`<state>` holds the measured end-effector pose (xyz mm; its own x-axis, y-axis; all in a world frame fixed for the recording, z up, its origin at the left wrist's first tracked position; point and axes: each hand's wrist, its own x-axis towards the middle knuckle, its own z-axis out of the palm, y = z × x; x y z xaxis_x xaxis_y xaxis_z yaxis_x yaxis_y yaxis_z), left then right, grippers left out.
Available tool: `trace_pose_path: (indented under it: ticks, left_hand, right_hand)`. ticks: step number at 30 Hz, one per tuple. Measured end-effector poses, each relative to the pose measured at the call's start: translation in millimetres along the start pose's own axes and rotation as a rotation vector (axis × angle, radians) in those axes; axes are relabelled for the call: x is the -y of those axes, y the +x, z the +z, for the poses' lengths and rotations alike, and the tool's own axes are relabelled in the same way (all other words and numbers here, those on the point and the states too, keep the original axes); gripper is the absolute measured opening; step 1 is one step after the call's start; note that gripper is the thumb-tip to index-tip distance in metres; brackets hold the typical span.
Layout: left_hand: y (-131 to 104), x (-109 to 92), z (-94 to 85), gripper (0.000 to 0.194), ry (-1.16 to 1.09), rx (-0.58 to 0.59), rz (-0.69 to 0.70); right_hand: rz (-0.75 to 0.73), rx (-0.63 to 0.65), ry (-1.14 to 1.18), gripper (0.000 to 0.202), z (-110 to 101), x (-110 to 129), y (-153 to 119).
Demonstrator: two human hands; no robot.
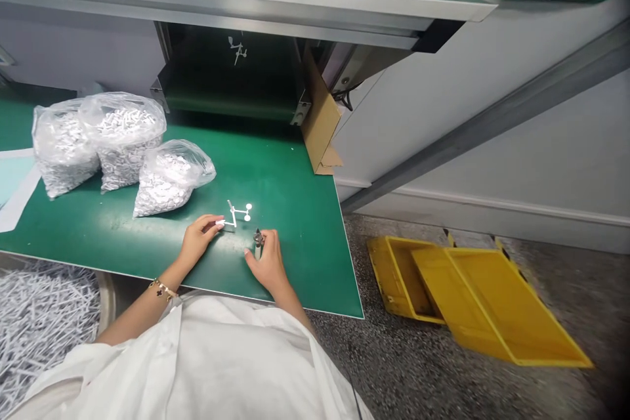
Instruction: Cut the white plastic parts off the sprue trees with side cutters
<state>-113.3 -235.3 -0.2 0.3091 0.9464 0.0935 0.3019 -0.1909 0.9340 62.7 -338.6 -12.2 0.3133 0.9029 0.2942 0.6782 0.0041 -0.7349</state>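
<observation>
A branched white plastic piece [234, 212] with small round discs at its right end is over the green table. My left hand [197, 240] pinches its left end between thumb and fingers. To the right of the piece, my right hand [268, 261] is closed around a small pair of cutters [258, 244], its dark tip pointing away from me. The cutter tip is apart from the white piece.
Clear bags of small white parts [165, 184] [128, 144] [66, 147] stand at the left on the green table [295, 223]. Behind is a dark conveyor belt [226, 85] carrying another white piece [238, 50]. Yellow bins [492, 302] lie on the floor at right.
</observation>
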Motion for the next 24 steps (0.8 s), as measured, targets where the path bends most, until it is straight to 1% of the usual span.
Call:
trace_pose_path:
  ticks: [3, 6, 11, 17, 21, 24]
  left_hand:
    - [10, -3, 6.5, 0.035, -0.135, -0.015, -0.107]
    - [18, -5, 11.6, 0.04, -0.211, 0.003, -0.191]
    - [20, -6, 15.7, 0.034, -0.253, 0.106, -0.185]
    - [21, -4, 14.5, 0.027, -0.264, 0.149, -0.201]
    - [22, -4, 13.0, 0.022, -0.248, 0.173, -0.165]
    - [22, -5, 12.1, 0.022, -0.243, 0.188, -0.14]
  right_hand:
    - [0.033, 0.022, -0.307, 0.019, -4, -4, 13]
    - [0.007, 0.075, -0.438, 0.013, -5, -5, 25]
    - [-0.025, 0.133, -0.435, 0.017, 0, -3, 36]
    - [-0.068, 0.173, -0.402, 0.015, 7, -5, 36]
    - [-0.07, 0.168, -0.403, 0.015, 7, -6, 35]
    - [-0.067, 0.17, -0.414, 0.014, 8, -6, 35]
